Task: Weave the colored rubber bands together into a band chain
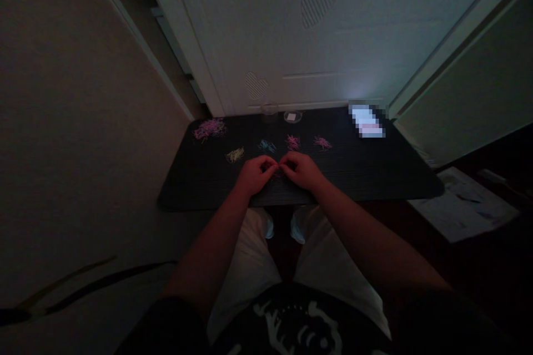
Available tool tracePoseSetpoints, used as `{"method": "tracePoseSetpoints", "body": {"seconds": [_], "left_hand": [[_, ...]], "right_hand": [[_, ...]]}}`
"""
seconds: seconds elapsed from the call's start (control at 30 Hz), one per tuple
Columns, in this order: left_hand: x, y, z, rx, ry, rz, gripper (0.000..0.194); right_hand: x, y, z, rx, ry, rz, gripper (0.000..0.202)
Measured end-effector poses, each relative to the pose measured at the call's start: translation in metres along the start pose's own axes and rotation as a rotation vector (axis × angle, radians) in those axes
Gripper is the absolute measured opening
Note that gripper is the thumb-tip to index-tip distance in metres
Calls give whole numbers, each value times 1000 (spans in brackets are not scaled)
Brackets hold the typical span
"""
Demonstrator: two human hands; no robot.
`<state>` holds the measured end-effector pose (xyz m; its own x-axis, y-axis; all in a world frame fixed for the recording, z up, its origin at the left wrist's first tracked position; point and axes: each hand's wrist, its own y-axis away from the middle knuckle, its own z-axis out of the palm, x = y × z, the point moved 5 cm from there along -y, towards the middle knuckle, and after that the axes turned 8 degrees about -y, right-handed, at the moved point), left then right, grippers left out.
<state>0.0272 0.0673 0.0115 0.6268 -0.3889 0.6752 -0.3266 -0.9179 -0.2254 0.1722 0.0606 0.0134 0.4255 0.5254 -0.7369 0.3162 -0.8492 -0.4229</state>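
Observation:
My left hand (255,173) and my right hand (303,170) meet low over the dark table, fingertips pinched together and almost touching. Whatever lies between the fingers is too small and dim to make out. Just below the fingertips, a few faint reddish strands (275,176) show on the tabletop. Beyond my hands are small loose piles of thin strips: a yellowish pile (235,155), a blue pile (267,146), a pink pile (292,142) and another pink pile (322,143). A larger mixed pink and purple heap (209,129) lies at the back left.
The black table (366,177) stands against a white panel (266,22) with heart patterns. At its back edge are a clear round container (270,113) and a round lid (292,117) with a white label. A glowing, blurred-out screen (367,121) lies at the back right.

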Motion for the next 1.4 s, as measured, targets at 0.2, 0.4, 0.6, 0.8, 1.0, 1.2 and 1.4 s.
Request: {"method": "tracePoseSetpoints", "body": {"seconds": [0.2, 0.4, 0.6, 0.8, 1.0, 1.2, 1.4], "left_hand": [[0, 1, -1, 11, -12, 5, 15], [0, 1, -2, 21, 6, 2, 14], [-1, 0, -2, 35, 20, 3, 15], [-2, 0, -1, 25, 31, -7, 16], [-1, 1, -1, 24, 17, -9, 15], [-2, 1, -1, 25, 22, -6, 15], [-1, 1, -2, 26, 41, -5, 16]], "right_hand": [[0, -1, -2, 36, 7, 7, 8], [2, -1, -5, 73, -4, 26, 8], [3, 1, -5, 51, -76, 53, 12], [2, 2, -1, -9, -114, 50, 24], [5, 0, -2, 42, -68, 49, 9], [5, 0, -3, 43, -72, 96, 9], [4, 0, -4, 51, -83, 116, 8]]}}
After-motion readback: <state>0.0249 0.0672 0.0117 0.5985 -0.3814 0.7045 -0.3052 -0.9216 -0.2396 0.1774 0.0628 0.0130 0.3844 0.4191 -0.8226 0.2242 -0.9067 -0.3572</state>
